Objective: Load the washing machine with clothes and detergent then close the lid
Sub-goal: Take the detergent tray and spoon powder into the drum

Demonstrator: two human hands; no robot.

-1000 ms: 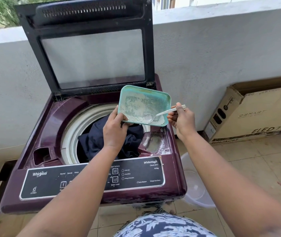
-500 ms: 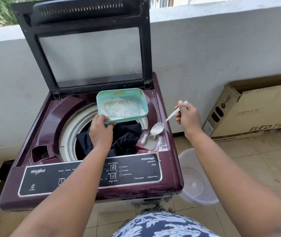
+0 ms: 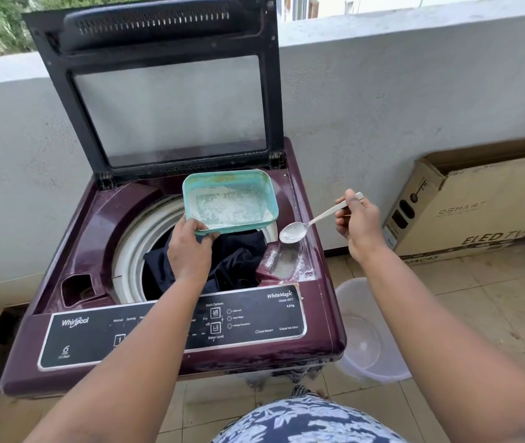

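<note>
Above the powder-dusted detergent tray (image 3: 283,262), your right grip (image 3: 358,223) pinches a spoon (image 3: 310,222) holding white powder, while your left grip (image 3: 189,249) grasps the teal tub (image 3: 229,199).

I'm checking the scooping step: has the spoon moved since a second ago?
Yes. The spoon has left the green tub and gone right and down, above the detergent tray.

maroon washing machine (image 3: 101,219), teal container (image 3: 195,195) (white powder inside), dark navy clothes (image 3: 239,260), blue floral garment (image 3: 302,423)
</note>
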